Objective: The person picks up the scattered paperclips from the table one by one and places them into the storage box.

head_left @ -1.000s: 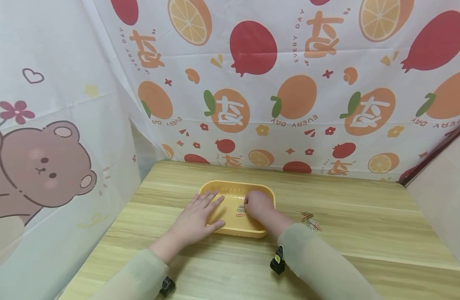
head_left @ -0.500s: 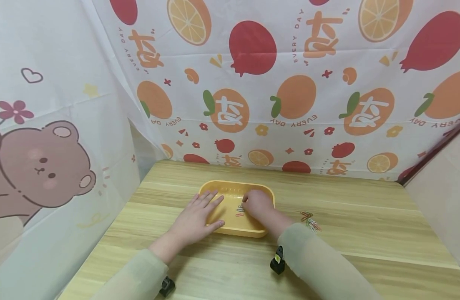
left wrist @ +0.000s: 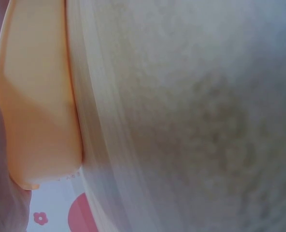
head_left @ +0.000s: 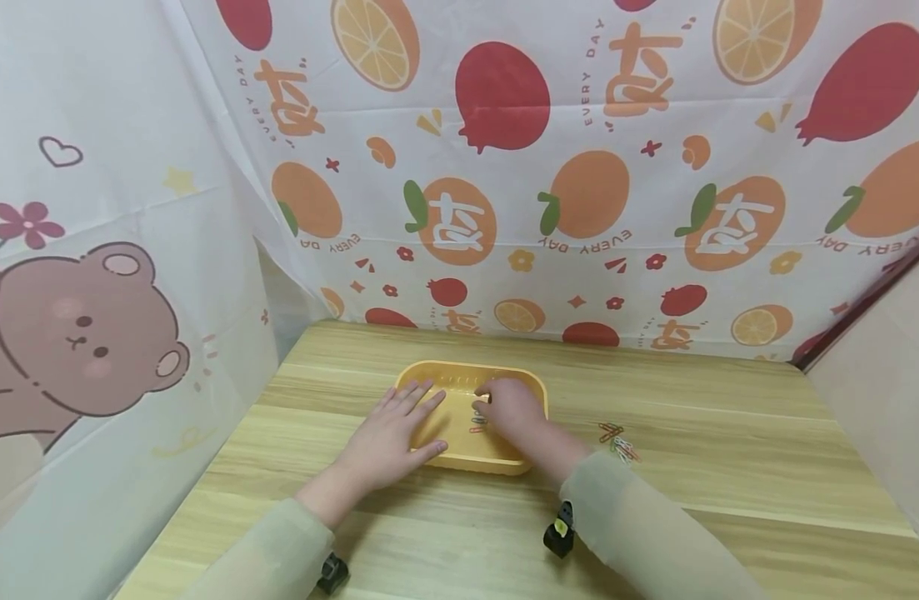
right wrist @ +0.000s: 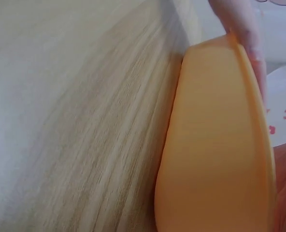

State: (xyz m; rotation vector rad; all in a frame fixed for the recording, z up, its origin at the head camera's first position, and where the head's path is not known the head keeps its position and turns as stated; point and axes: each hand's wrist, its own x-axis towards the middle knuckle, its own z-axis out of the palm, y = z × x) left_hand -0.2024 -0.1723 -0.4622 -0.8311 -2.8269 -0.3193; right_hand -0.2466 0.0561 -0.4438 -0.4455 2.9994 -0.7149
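A yellow plastic tray (head_left: pixel 477 465) sits on the table, its side wall (right wrist: pixel 210 140) filling much of the right wrist view. Over its left end lies my left hand (head_left: pixel 384 440), fingers spread and straight across the rim. My right hand (head_left: pixel 515 412) reaches in over the right side, thumb and index finger parted, with nothing visible between them. Right by those fingertips, a few small paper clips (head_left: pixel 477 430) lie in a short row on the tray floor, one of them red; the hand partly covers this spot. In the left wrist view, the tray wall (left wrist: pixel 36 96) stands beside the left hand.
To the right of the tray, a loose pile of paper clips (head_left: pixel 622 451) in white, green and red lies on the wooden table (head_left: pixel 729 467), with brownish clips (head_left: pixel 611 431) just behind. A fruit-print cloth (head_left: pixel 519 208) hangs at the back, a bear-print cloth (head_left: pixel 92 333) at left.
My right hand's thumb and index finger have gone from pinched together to parted, and the hand has shifted slightly left in the tray. The left hand stays put.
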